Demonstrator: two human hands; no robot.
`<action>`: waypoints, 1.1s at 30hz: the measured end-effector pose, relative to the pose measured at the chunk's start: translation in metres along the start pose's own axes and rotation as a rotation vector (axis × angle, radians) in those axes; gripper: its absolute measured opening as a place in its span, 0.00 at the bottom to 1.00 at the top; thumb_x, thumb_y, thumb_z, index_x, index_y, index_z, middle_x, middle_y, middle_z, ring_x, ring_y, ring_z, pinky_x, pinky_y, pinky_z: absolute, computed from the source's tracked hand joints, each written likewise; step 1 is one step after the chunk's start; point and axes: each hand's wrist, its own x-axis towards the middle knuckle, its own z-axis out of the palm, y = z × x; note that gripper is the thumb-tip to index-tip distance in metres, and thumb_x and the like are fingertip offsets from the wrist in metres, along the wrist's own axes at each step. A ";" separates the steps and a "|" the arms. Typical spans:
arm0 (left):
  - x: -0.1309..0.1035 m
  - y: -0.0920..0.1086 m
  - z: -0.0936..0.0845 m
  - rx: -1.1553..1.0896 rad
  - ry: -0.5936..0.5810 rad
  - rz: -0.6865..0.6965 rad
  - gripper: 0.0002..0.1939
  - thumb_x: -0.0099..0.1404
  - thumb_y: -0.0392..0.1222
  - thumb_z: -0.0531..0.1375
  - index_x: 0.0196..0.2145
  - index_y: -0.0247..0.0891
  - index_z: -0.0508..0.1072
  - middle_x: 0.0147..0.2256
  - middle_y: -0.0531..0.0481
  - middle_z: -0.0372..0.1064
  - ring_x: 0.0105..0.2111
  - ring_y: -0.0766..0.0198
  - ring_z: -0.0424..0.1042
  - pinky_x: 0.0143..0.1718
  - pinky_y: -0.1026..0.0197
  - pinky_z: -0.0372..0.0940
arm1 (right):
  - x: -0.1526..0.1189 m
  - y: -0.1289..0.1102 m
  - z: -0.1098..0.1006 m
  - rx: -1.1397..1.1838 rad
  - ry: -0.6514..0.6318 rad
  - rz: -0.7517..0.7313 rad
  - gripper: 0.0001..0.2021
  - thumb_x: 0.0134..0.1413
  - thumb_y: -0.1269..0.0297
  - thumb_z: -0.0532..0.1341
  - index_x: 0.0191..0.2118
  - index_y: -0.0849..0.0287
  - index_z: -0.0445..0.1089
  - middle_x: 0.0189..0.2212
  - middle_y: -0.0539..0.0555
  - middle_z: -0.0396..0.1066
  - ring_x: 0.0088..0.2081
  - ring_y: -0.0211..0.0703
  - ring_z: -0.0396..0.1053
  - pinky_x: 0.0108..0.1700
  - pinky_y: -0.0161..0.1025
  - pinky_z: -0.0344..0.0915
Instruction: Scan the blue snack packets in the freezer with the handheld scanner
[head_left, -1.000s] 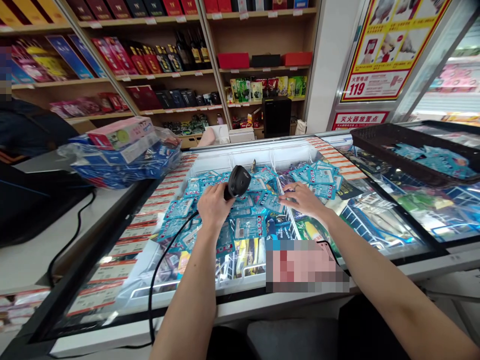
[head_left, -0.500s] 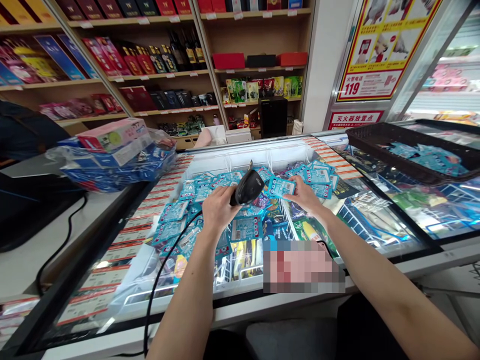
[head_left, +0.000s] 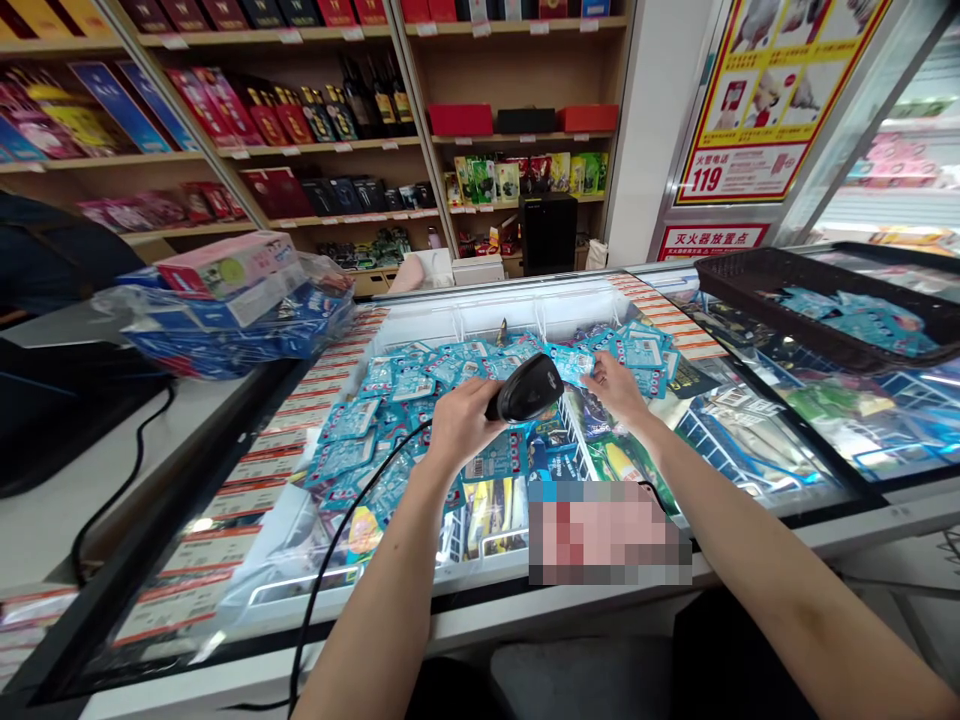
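My left hand (head_left: 466, 425) is closed around the handle of a black barcode scanner (head_left: 531, 388), whose cable (head_left: 352, 510) runs down past my forearm. The scanner's head points right, toward a small blue packet (head_left: 570, 361) pinched by its right end in my right hand (head_left: 613, 392). The scanner partly overlaps the packet's lower left. Beneath both hands, many similar blue packets (head_left: 349, 420) lie spread over the glass top of a chest freezer (head_left: 262, 520). More of them (head_left: 641, 352) are heaped just beyond my right hand.
A dark brown basket (head_left: 817, 325) with blue packets stands at the right. Plastic-wrapped boxes (head_left: 225, 300) sit at the left beside a black device (head_left: 67, 420). A pixelated flat object (head_left: 607, 535) lies on the freezer's front edge. Stocked shelves (head_left: 315, 150) line the back.
My left hand has moved right with the scanner and turned its head toward the packet. The packet in my right hand has shifted slightly right and up and looks brighter.
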 end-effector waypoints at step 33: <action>0.000 0.001 0.001 0.013 -0.031 -0.023 0.15 0.58 0.42 0.57 0.44 0.41 0.71 0.36 0.47 0.72 0.37 0.60 0.69 0.33 0.63 0.61 | 0.001 -0.001 0.001 0.039 0.012 0.070 0.18 0.50 0.54 0.57 0.45 0.56 0.58 0.29 0.51 0.67 0.30 0.46 0.68 0.35 0.46 0.65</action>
